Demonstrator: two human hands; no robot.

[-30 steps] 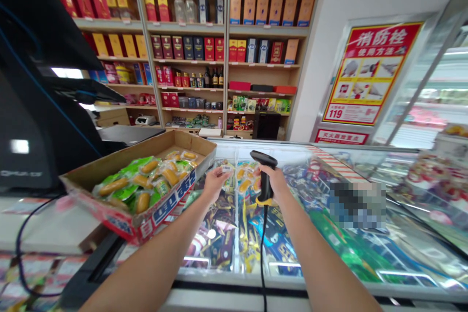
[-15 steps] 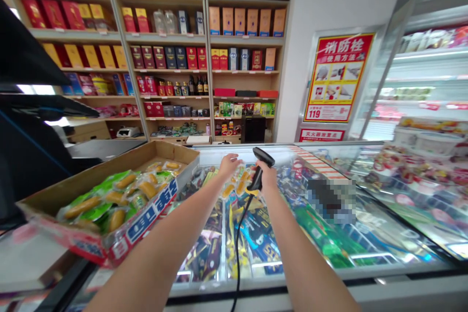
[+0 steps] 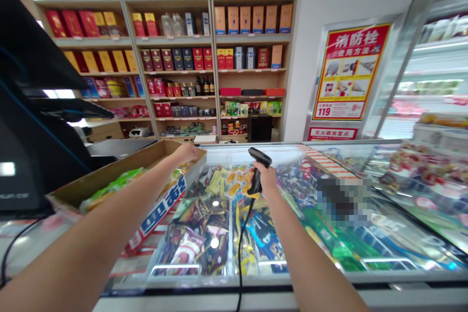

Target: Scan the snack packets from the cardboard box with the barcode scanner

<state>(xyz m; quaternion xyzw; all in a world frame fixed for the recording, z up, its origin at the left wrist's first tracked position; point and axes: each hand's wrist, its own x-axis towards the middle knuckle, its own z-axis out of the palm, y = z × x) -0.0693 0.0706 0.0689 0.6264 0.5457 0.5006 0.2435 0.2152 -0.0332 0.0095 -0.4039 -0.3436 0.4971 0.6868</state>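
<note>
My right hand (image 3: 267, 176) is wrapped round the handle of a black barcode scanner (image 3: 260, 157), whose cable runs down toward me. It is above the glass top of a chest freezer (image 3: 215, 280). Just left of the scanner, clear packets of yellow-brown, sausage-shaped food (image 3: 234, 189) lie on the glass. My left hand (image 3: 187, 153) is over the far right corner of an open cardboard box (image 3: 166, 212), its fingers too blurred and turned away to read. Similar food in green-and-clear packets (image 3: 120, 183) fills the box, partly hidden behind my left forearm.
Wrapped goods (image 3: 190, 243) show through the freezer's glass. A dark checkout screen (image 3: 32, 58) stands at the left. Shelves of boxed goods (image 3: 175, 58) line the back wall, beside a red and yellow poster (image 3: 353, 70). Stacked tubs (image 3: 435, 156) are at the right.
My left hand has moved left, from beside the packets on the glass to the box's far corner. My right hand still holds the scanner in about the same place. The view has shifted slightly left.
</note>
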